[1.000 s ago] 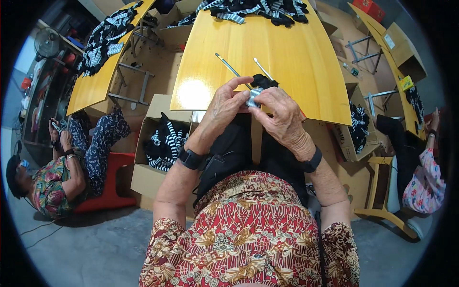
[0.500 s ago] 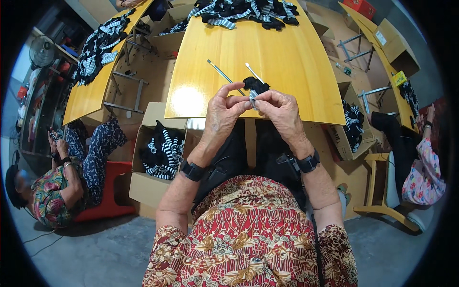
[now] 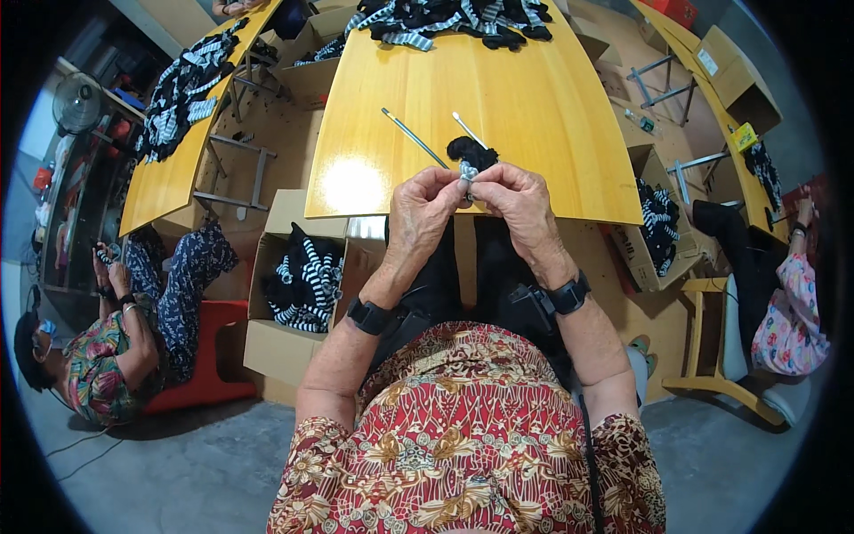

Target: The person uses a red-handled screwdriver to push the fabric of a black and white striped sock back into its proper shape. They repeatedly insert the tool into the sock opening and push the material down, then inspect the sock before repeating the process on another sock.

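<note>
Over the near edge of the yellow table (image 3: 374, 89), both hands pinch one small knitted piece (image 3: 471, 153), black with a grey-and-white striped end. My left hand (image 3: 420, 209) is closed, its thumb and forefinger on the striped end. My right hand (image 3: 516, 206) is also closed, pinching the same end from the other side. The piece's bunched black part rests beyond the fingertips; its exact kind is unclear. Just past it lie a thin dark rod (image 3: 412, 135) and a slim white-tipped stick (image 3: 469, 129), whose near end is hidden behind the black knit.
A heap of black and striped knitwear (image 3: 463, 20) covers the table's far end. Open cartons of striped knits stand at left (image 3: 298, 320) and right (image 3: 663, 267). Seated people work at left (image 3: 111, 356) and right (image 3: 787, 311), beside side tables (image 3: 169, 182).
My left forefinger, raised half a second ago, has come down into the pinch. The striped end looks more bunched between my fingertips. Both hands stay in nearly the same place.
</note>
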### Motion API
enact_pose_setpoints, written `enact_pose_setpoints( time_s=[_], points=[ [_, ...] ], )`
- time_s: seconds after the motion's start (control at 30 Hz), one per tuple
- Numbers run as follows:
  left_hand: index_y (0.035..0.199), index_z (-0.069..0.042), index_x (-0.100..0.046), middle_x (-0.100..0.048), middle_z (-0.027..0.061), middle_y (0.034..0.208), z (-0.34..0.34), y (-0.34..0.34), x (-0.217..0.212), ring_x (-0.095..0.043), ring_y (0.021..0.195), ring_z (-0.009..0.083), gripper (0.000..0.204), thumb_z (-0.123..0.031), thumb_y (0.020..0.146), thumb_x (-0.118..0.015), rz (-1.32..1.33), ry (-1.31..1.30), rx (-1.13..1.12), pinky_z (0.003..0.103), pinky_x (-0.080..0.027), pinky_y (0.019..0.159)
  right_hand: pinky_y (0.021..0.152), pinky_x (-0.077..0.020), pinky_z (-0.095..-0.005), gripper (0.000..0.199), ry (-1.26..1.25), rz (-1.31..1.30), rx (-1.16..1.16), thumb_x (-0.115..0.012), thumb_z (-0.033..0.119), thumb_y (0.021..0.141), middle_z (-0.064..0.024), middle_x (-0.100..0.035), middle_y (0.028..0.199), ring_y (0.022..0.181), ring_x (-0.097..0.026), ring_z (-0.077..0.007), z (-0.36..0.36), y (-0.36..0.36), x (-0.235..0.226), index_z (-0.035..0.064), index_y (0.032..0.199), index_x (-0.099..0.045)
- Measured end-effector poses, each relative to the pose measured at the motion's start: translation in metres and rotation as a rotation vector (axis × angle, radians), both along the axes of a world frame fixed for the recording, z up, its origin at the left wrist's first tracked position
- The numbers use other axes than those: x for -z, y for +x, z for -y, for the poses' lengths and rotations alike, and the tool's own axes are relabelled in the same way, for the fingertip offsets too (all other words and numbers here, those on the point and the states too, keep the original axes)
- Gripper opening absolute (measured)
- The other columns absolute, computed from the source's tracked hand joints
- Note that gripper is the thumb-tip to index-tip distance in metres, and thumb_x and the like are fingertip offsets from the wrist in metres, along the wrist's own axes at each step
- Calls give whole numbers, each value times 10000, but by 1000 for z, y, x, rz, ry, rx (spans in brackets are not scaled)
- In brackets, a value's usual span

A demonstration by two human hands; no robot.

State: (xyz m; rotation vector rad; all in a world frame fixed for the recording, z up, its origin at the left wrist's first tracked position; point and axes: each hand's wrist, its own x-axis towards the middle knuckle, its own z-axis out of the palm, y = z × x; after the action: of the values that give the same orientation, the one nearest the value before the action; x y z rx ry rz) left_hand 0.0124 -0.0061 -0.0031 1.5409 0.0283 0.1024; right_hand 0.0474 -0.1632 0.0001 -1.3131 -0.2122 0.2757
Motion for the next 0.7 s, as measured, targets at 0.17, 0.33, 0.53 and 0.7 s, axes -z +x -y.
enact_pose_setpoints(
  time_s=[0.17, 0.33, 0.53, 0.7],
  points=[
    [918, 33, -641, -672, 60, 796, 8, -1, -14, -623, 689, 90, 157, -121, 892, -634, 41, 596, -116, 222, -508, 611, 578, -397, -188, 43, 275, -109, -46, -649, 59, 841, 9, -603, 727, 629, -507, -43, 5, 2, 10, 16, 845, -646],
    [928, 31, -640, -659, 38, 794, 3, 16, -6, -621, 725, 92, 143, -106, 890, -635, 51, 167, -34, 218, -510, 658, 535, -344, -172, 47, 369, -94, -88, -647, 66, 846, 23, -580, 716, 592, -455, -28, 11, 1, 5, 23, 849, -629],
    [929, 22, -651, -639, 17, 754, 13, 13, -8, -589, 700, 68, 133, -104, 891, -634, 157, 165, -22, 217, -482, 636, 598, -426, -184, 125, -169, 299, 101, -680, 133, 864, 32, -594, 750, 666, -532, -43, 9, -5, -5, 24, 879, -621],
    [903, 14, -665, -637, 16, 729, 9, 12, -11, -570, 657, 63, 118, -100, 877, -652, 135, 218, 16, 225, -466, 592, 651, -477, -206, 152, -133, 243, 80, -700, 142, 859, 6, -623, 768, 713, -562, -47, 16, -6, -10, 13, 886, -625]
  ],
)
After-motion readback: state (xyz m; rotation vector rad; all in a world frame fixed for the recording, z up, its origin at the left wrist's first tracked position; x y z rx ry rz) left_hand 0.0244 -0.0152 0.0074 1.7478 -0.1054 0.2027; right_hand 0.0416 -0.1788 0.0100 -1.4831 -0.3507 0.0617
